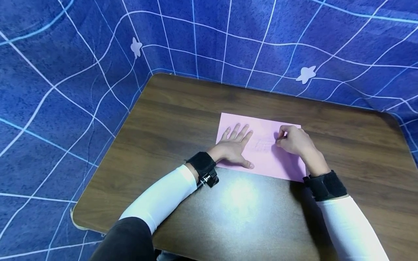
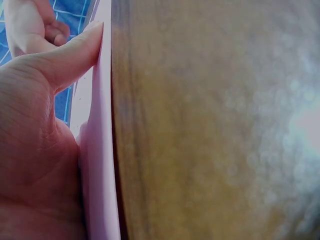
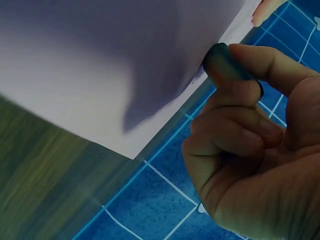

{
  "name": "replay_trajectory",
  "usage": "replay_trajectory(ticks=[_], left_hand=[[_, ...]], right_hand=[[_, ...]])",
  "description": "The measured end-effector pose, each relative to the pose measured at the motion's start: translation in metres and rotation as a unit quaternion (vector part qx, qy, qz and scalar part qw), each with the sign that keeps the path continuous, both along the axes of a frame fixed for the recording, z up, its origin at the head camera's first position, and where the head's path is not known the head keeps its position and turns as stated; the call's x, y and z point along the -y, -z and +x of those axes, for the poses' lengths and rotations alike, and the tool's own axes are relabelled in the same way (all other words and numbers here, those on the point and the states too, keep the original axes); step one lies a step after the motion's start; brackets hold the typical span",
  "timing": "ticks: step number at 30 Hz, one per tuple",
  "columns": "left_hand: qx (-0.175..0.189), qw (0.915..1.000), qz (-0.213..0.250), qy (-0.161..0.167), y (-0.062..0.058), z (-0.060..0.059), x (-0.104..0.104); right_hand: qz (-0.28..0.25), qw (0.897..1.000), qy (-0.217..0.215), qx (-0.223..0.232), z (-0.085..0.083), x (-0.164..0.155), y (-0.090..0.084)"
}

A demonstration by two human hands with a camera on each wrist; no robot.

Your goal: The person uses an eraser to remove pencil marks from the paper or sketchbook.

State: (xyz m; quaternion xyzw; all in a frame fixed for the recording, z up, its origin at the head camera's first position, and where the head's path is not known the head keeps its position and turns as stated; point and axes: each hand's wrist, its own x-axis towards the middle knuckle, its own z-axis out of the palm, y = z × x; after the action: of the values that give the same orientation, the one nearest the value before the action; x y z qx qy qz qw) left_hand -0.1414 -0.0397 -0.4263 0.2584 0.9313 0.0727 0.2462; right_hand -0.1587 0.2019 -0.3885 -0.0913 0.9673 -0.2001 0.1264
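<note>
1. We note the left hand (image 1: 233, 146) lying flat on the left part of the pink paper (image 1: 287, 166), fingers straight and spread, thumb out along the near edge; it presses the sheet onto the table (image 1: 156, 119).
2. The paper lies flat at mid-table, long edge toward us. We see faint marks near its middle, too pale to read.
3. The right hand (image 1: 294, 141) rests on the right half of the sheet, fingers curled and pinched on a small dark object (image 3: 227, 67), which touches the paper.
4. Our judgement: the sheet is laid out and steadied; work with the small object on it looks in progress. How much is left, we cannot tell.
5. Head view alone gives the whole layout: both hands, the sheet and the blue grid cloth (image 1: 65, 90) around the table.
6. Left wrist view adds the thumb (image 2: 70, 57) flat on the paper's edge (image 2: 102, 150).
7. Right wrist view alone shows the dark object clamped between thumb and forefinger; in the head view it is hidden.
</note>
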Motion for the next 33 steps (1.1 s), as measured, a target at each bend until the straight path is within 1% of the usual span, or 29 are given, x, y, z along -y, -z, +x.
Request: replay_trajectory(ticks=[3, 5, 6, 11, 14, 19, 21, 24, 27, 29, 31, 33], left_hand=[[-0.01, 0.9999, 0.005, 0.004, -0.001, 0.0, 0.001], [-0.014, 0.9999, 0.005, 0.007, -0.002, 0.0, 0.001], [-0.014, 0.9999, 0.003, 0.008, -0.002, 0.0, 0.001], [-0.007, 0.9999, -0.003, 0.009, 0.0, 0.001, 0.0], [-0.005, 1.0, -0.002, 0.007, 0.0, 0.002, 0.0], [-0.014, 0.9999, -0.003, 0.006, -0.002, 0.003, 0.0], [-0.011, 0.9999, -0.003, 0.005, -0.002, 0.002, 0.0], [0.001, 1.0, -0.002, -0.001, 0.003, -0.001, -0.001], [0.005, 1.0, -0.006, -0.004, 0.003, -0.002, -0.001], [0.006, 0.9999, -0.008, -0.005, 0.002, -0.002, -0.001], [0.008, 0.9999, -0.008, -0.004, 0.0, -0.001, 0.0], [0.014, 0.9999, -0.008, -0.004, 0.0, -0.002, -0.001]], right_hand=[[0.026, 1.0, -0.013, -0.006, -0.002, 0.005, -0.002], [0.029, 0.999, -0.027, -0.006, -0.004, 0.013, -0.002], [0.024, 0.999, -0.034, -0.005, -0.005, 0.018, -0.001], [-0.038, 0.997, -0.066, -0.001, -0.009, 0.038, 0.006], [-0.039, 0.997, -0.059, 0.0, -0.009, 0.041, 0.008], [-0.029, 0.999, -0.027, 0.003, -0.006, 0.034, 0.006], [-0.023, 1.0, -0.018, -0.005, -0.004, 0.029, 0.005], [-0.013, 1.0, -0.007, -0.021, -0.001, 0.023, 0.005], [0.007, 0.999, -0.01, -0.033, -0.001, 0.022, 0.003], [0.014, 0.999, -0.019, -0.031, -0.002, 0.025, 0.001], [0.008, 0.999, -0.032, -0.028, -0.003, 0.03, 0.001], [-0.006, 0.999, -0.045, -0.027, -0.003, 0.035, 0.003]])
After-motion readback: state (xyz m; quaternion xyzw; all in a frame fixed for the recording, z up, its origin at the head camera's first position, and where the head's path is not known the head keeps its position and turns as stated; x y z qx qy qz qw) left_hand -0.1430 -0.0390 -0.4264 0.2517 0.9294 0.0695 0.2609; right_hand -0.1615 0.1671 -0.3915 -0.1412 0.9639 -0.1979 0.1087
